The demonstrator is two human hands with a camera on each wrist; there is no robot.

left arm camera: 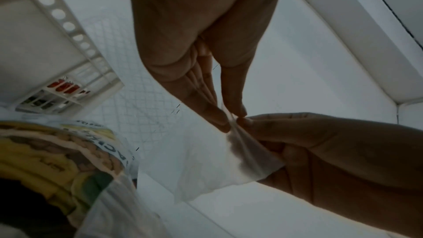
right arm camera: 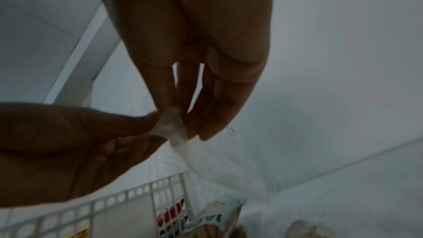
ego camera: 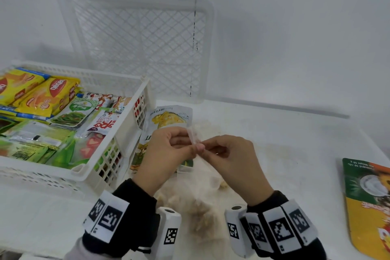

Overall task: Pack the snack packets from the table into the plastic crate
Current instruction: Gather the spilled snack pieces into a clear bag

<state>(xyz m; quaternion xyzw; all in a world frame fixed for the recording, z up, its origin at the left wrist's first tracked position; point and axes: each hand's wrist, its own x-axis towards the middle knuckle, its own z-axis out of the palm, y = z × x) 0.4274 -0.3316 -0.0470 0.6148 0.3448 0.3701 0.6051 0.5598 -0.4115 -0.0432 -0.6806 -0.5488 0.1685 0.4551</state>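
A clear plastic bag [ego camera: 198,213] with pale snack pieces hangs over the table in front of me. My left hand [ego camera: 190,149] and right hand [ego camera: 207,148] both pinch its top edge, fingertips almost touching. In the left wrist view my left hand [left arm camera: 231,115] nips the thin film of the bag [left arm camera: 228,166] between thumb and fingers. The right wrist view shows my right hand [right arm camera: 174,113] pinching the same bunched film [right arm camera: 174,129]. The white plastic crate [ego camera: 130,133] stands to the left, holding several packets. A jackfruit packet [ego camera: 168,118] lies beside the crate, partly behind my hands.
A green and orange snack packet [ego camera: 367,202] lies at the table's right edge. A second white crate [ego camera: 139,38] leans upright against the back wall. White walls close the table at the back and right.
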